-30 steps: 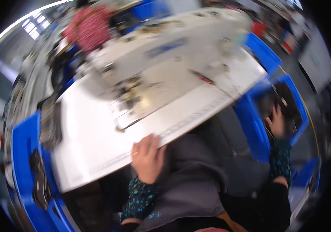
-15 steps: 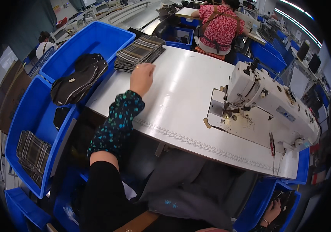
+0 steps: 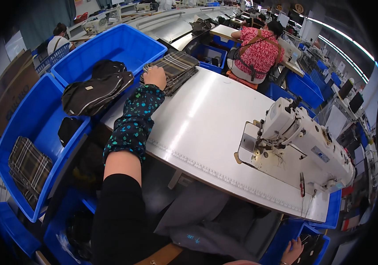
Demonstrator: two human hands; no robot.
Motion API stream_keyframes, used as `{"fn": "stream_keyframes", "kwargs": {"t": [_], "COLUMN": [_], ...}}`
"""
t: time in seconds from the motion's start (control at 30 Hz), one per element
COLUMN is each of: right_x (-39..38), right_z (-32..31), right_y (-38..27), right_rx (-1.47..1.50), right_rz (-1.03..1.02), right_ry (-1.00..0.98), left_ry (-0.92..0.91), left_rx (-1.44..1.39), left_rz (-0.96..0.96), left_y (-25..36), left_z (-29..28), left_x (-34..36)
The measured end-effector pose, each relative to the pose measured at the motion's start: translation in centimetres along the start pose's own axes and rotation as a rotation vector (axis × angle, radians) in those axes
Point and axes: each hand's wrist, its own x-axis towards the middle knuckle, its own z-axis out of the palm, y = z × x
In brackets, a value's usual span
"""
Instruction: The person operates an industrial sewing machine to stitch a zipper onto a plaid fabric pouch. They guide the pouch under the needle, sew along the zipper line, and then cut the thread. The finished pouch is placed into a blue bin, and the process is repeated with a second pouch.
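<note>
White worktop [image 3: 198, 119], biggest thing here, ruler scale along its near edge. Left of the worktop, a long blue bin [image 3: 34, 119]; a second blue bin [image 3: 105, 42] off the worktop's far-left corner, just beside the first. Sewing machine [image 3: 317, 152], white, on the worktop's right part, lamp lit by the needle. Small blue bin [image 3: 326, 243] below the worktop's near-right corner, partly cut off by the frame edge.

Dark fabric bundle [image 3: 92, 92] with white edging, near the worktop's left edge, lying across where the two left bins meet. Plaid fabric stack [image 3: 178, 66], brown/grey, at the worktop's far-left corner, edges a bit uneven. More plaid pieces [image 3: 30, 165] left of the worktop, in the long bin. Dark pieces [image 3: 310, 247] inside the small bin below the worktop's near-right corner.

Left hand [image 3: 155, 77], dotted sleeve, at the worktop's far-left corner, on the near-left side of the plaid stack; fingers bent, tips hidden, can't tell if grip is clamped on fabric. Right hand [image 3: 292, 251] below the worktop's near-right corner, at the dark pieces; can't tell if grip is apart or together. Red-handled snips [image 3: 302, 184] on the worktop's right end, in front of the machine.
</note>
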Motion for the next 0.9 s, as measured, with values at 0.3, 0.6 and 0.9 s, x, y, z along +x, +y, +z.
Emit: {"fn": "stream_keyframes", "kwargs": {"t": [0.3,0.6,0.9], "right_x": [7.4,14.7,16.3], "right_z": [1.4,0.5,1.5], "right_y": [-12.4,-36.6,-33.0], "right_rx": [0.485,0.603,0.595], "right_rz": [-0.461,-0.783,-0.582], "right_ry": [0.288,0.201,0.072], "left_ry": [-1.196,-0.867,0.11], "left_rx": [-1.137,-1.443,0.016], "left_rz": [0.185,0.088,-0.272], "left_y": [13.0,15.8,-9.8], "left_z": [-5.6,-9.0,-11.7], "left_x": [-14.6,-19.1,-7.1]}}
